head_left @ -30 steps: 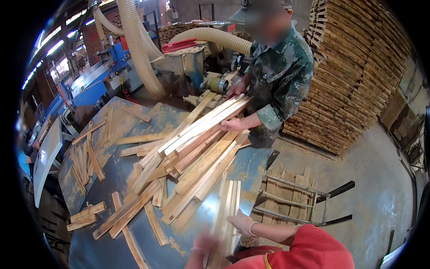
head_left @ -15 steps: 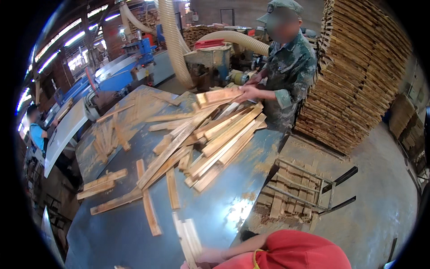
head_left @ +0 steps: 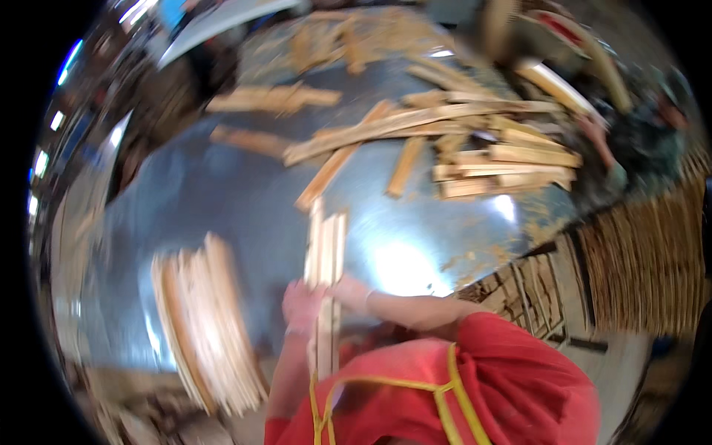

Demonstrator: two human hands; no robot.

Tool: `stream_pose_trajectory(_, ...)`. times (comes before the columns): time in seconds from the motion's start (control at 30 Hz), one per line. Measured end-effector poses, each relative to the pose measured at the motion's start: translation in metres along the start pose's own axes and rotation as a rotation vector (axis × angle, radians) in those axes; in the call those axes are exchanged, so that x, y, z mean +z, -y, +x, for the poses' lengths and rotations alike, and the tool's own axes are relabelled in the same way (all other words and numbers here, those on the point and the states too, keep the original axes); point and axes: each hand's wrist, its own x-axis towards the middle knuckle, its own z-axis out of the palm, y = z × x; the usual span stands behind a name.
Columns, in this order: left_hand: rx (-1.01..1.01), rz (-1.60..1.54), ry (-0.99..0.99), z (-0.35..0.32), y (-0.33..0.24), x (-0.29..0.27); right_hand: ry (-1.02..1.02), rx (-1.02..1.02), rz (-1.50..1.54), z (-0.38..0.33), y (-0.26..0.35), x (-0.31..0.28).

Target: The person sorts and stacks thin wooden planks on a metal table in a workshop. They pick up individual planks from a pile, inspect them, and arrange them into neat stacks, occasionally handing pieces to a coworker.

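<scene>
My left hand (head_left: 300, 305) and my right hand (head_left: 350, 291) are closed on either side of a small bundle of pale wooden slats (head_left: 325, 248). The bundle points away from me over the near part of the metal table (head_left: 245, 193), its lower end close to my red top. Left of it, a row of wooden slats (head_left: 200, 319) stands side by side at the table's near edge, blurred by motion. Beyond my hands lies a loose pile of wooden strips (head_left: 504, 159), with one long strip (head_left: 400, 124) across it.
At the far right a co-worker's hand (head_left: 593, 130) holds wooden pieces (head_left: 560, 87). More strips (head_left: 274, 98) lie toward the back left, near sawdust. Tall stacked boards (head_left: 645, 259) and a rack of wood (head_left: 519, 293) stand right of the table.
The view has swung left and down, bringing both my hands and the row of slats into sight. The bundle has moved in front of my body, now gripped from both sides.
</scene>
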Motion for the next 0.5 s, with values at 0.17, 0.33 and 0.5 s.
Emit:
stream_pose_trajectory(0.17, -0.022, -0.135, -0.174, -0.011, -0.031, -0.028, 0.028, -0.105, -0.074, -0.033, 0.051, 0.009)
stream_pose_trajectory(0.33, 0.381, -0.224, -0.768, 0.041, -0.103, -0.152, 0.056, -0.593, -0.41, -0.044, 0.216, 0.053)
stream_pose_trajectory(0.5, 0.452, -0.748, -0.716, 0.102, -0.129, -0.203, -0.08, -1.155, -0.85, 0.036, 0.264, 0.041)
